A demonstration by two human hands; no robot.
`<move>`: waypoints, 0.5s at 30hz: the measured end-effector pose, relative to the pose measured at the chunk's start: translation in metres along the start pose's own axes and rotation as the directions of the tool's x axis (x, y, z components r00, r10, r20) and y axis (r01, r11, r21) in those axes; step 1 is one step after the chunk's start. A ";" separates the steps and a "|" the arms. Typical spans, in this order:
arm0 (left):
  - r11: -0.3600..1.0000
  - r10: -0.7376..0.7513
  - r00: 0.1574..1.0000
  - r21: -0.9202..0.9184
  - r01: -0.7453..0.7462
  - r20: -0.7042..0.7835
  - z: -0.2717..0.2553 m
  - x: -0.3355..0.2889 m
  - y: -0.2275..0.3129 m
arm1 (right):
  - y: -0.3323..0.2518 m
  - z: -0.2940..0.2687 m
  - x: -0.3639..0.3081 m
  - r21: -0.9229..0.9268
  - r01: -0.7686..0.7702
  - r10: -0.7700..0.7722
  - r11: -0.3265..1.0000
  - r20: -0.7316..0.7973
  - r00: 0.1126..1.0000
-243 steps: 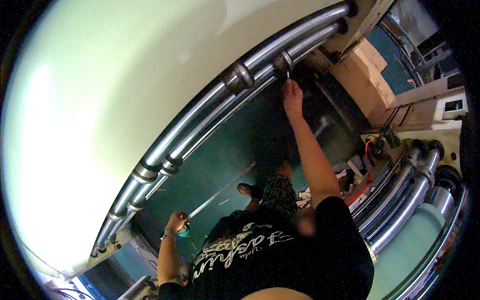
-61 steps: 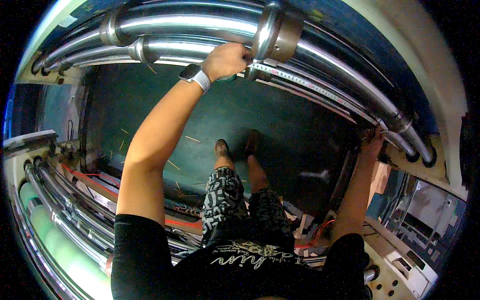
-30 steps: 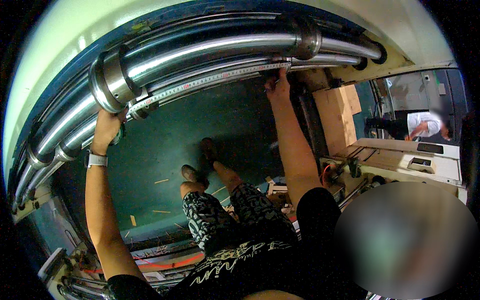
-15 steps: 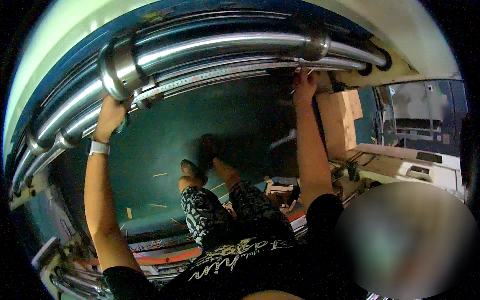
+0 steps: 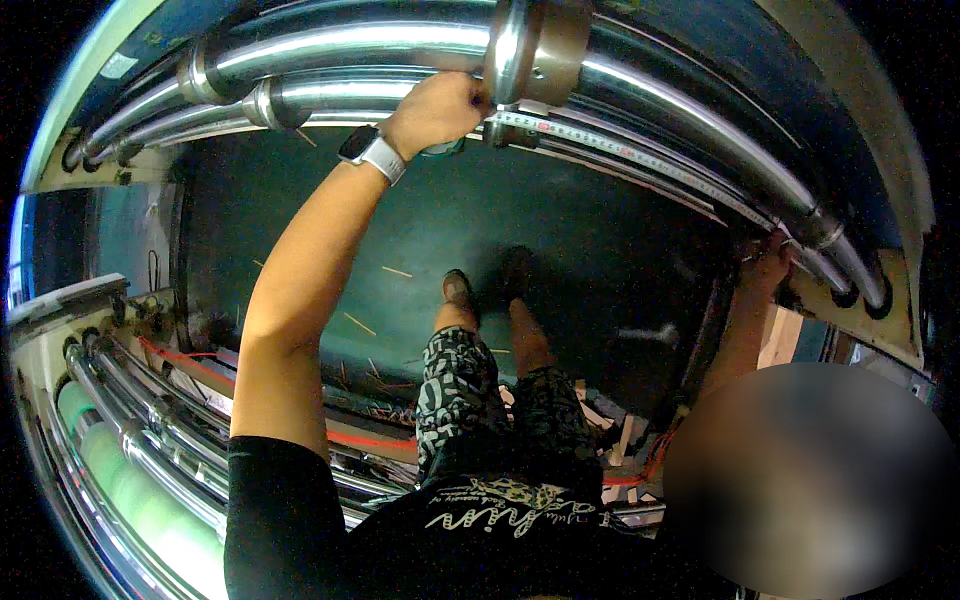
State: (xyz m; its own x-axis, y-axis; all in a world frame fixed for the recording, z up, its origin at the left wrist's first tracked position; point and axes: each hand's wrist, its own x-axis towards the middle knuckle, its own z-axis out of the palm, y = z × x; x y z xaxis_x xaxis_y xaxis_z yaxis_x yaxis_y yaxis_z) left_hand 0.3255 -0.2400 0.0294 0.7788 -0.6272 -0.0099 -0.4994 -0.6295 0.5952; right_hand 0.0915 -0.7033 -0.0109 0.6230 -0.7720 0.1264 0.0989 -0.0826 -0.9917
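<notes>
A pale tape measure blade (image 5: 625,152) with dark and red markings stretches along the steel shafts between my hands. My left hand (image 5: 438,112), wearing a watch with a white band, is closed beside the wide metal collar (image 5: 545,55). A teal piece, seemingly the tape measure's case (image 5: 443,148), shows below its palm, mostly hidden by the fingers. Farther right, my right hand (image 5: 770,262) is pinched at the blade's other end, near a smaller collar (image 5: 824,228). That hand is dim, and its fingertips are hard to make out.
Polished shafts (image 5: 350,42) with collars cross in front of me between pale side frames (image 5: 50,160). Dark green floor (image 5: 330,220) with scattered thin strips lies below. Behind me are more rollers (image 5: 150,450), a red cable (image 5: 370,440) and loose scraps (image 5: 630,430). Cardboard (image 5: 780,335) stands at the right.
The view has swung left, so the shafts, collar and both hands appear farther right. My left hand keeps its place beside the wide collar, and the blade stays stretched between my hands.
</notes>
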 end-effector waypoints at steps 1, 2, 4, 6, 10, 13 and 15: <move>1.000 -0.005 1.000 0.023 0.005 0.015 0.000 -0.001 0.000 | 0.001 -0.002 -0.001 -0.120 0.087 -0.082 0.989 0.051 0.995; 0.999 -0.007 0.999 0.045 0.005 0.035 -0.005 -0.002 0.007 | 0.000 -0.007 -0.002 -0.281 0.222 -0.193 0.934 0.129 0.973; 0.997 -0.036 0.998 0.074 0.032 0.054 -0.013 -0.004 0.018 | 0.000 -0.016 0.003 -0.574 0.553 -0.414 0.604 0.367 0.833; 0.997 -0.035 0.998 0.077 0.030 0.057 -0.012 -0.004 0.017 | 0.013 -0.033 0.017 -0.695 0.718 -0.522 0.035 0.599 0.606; 0.997 -0.065 0.996 0.032 0.064 0.057 -0.007 -0.003 0.010 | 0.022 -0.044 0.031 -0.673 0.462 -0.422 0.578 0.239 0.875; 0.996 -0.085 0.992 0.031 0.083 0.090 -0.010 -0.002 0.016 | 0.031 -0.056 0.039 -0.172 -0.042 0.019 0.984 -0.129 0.991; 0.991 -0.128 0.986 0.040 0.124 0.104 -0.013 -0.003 0.018 | 0.023 -0.041 0.038 0.019 -0.224 0.224 0.974 -0.174 0.959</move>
State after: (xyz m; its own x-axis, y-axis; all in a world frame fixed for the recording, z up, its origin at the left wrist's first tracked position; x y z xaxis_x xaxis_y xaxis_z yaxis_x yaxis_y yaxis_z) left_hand 0.3187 -0.2435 0.0505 0.7926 -0.5859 -0.1689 -0.4136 -0.7201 0.5571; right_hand 0.0852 -0.7604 -0.0296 0.4849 -0.8683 -0.1047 -0.0279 0.1043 -0.9942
